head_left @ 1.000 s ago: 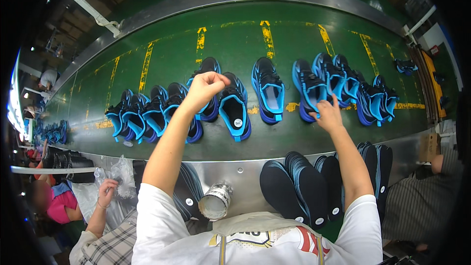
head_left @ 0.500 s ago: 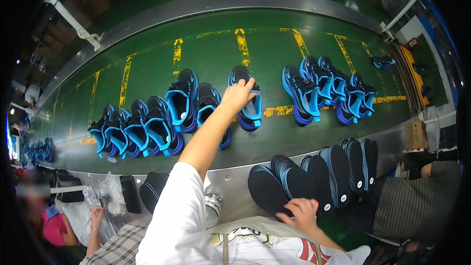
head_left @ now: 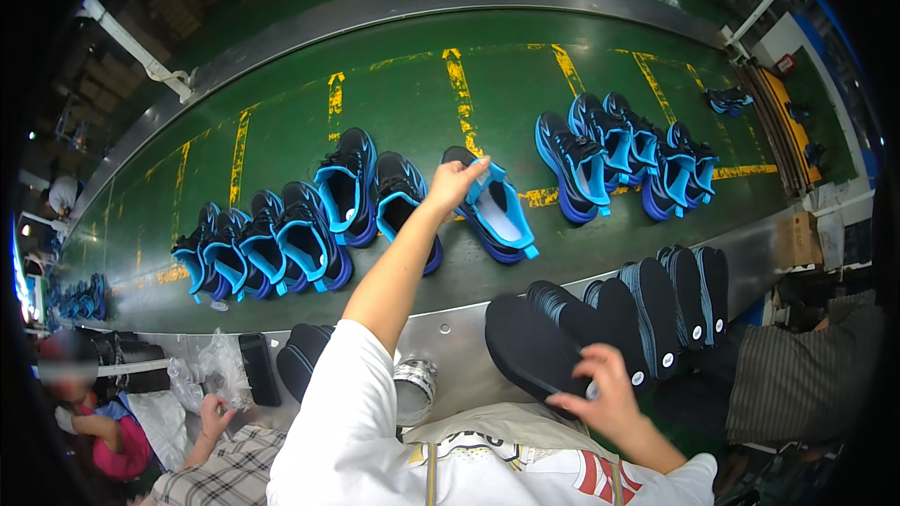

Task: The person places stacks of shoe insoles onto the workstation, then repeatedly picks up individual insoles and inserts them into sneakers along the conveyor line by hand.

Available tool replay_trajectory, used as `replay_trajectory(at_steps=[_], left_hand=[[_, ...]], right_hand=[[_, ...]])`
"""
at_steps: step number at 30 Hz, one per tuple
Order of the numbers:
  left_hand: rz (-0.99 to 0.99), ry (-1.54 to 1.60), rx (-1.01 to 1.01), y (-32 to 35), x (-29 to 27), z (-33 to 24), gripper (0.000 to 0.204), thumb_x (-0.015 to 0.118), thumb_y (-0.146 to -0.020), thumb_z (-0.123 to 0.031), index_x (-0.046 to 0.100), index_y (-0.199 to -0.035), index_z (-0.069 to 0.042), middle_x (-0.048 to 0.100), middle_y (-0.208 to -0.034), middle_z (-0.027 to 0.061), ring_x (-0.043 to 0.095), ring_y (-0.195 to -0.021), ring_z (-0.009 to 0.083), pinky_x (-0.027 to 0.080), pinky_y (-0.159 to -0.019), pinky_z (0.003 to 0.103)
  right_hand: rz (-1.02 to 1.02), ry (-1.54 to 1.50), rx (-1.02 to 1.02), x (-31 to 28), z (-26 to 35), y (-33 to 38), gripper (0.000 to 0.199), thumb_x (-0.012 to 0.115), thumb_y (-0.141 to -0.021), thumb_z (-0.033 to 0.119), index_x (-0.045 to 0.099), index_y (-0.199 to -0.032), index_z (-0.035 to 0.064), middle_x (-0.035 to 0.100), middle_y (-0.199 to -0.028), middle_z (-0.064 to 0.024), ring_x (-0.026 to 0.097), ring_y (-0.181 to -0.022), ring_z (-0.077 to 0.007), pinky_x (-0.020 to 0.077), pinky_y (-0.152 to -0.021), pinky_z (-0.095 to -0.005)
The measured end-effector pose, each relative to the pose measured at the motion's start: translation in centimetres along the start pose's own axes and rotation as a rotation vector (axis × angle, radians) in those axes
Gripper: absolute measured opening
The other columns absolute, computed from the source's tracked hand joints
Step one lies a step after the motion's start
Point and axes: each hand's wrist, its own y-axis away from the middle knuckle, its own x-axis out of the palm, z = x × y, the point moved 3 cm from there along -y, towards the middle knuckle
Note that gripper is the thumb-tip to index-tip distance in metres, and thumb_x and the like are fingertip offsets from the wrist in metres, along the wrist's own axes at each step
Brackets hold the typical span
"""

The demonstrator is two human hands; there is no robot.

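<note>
My left hand (head_left: 457,182) is closed round the front of a black and blue sneaker (head_left: 497,217), which sits tilted on the green belt with its opening toward me. A pale lining shows inside. Down near the metal ledge, my right hand (head_left: 607,392) has thumb and fingers closed on the heel end of a black insole (head_left: 527,345), the nearest of the insole stacks. Left of the held shoe stands another sneaker (head_left: 398,189), partly hidden by my forearm.
Several sneakers (head_left: 300,234) line the belt (head_left: 403,94) at left, and another group (head_left: 574,169) stands at right. Insole stacks (head_left: 647,309) lie on the metal ledge (head_left: 459,384) beside a roll of tape (head_left: 414,389). Co-workers sit on both sides; one's hand (head_left: 216,415) shows at left.
My left hand has turned the sneaker and brought it slightly nearer, its heel swinging right. My right hand has moved up and right and taken the end of an insole.
</note>
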Motion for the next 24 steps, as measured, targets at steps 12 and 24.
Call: replay_trajectory(at_steps=[12,24], left_hand=[[-0.162,-0.131,0.161,0.8,2.9,2.0,0.047,0.059,-0.077,-0.048,0.051,-0.061,-0.004,0.041,-0.051,-0.0032,0.035,-0.046,0.0044,0.026,-0.040,0.022],[-0.155,-0.227,0.464,3.5,3.2,1.3,0.044,0.068,-0.071,-0.029,0.051,-0.099,0.000,0.052,-0.075,0.0069,0.050,-0.061,0.0111,0.040,-0.054,0.025]], right_hand=[[0.068,0.573,-0.394,1.8,-3.9,-17.8,0.009,0.054,-0.066,0.007,0.060,-0.068,0.0018,0.057,-0.089,-0.0071,0.049,-0.080,-0.0240,0.0411,-0.076,-0.0320],[0.019,0.500,-0.082,8.4,-6.1,-21.1,0.020,0.050,-0.078,0.015,0.057,-0.088,0.0002,0.049,-0.103,-0.0201,0.053,-0.085,-0.0325,0.0453,-0.074,-0.0409]])
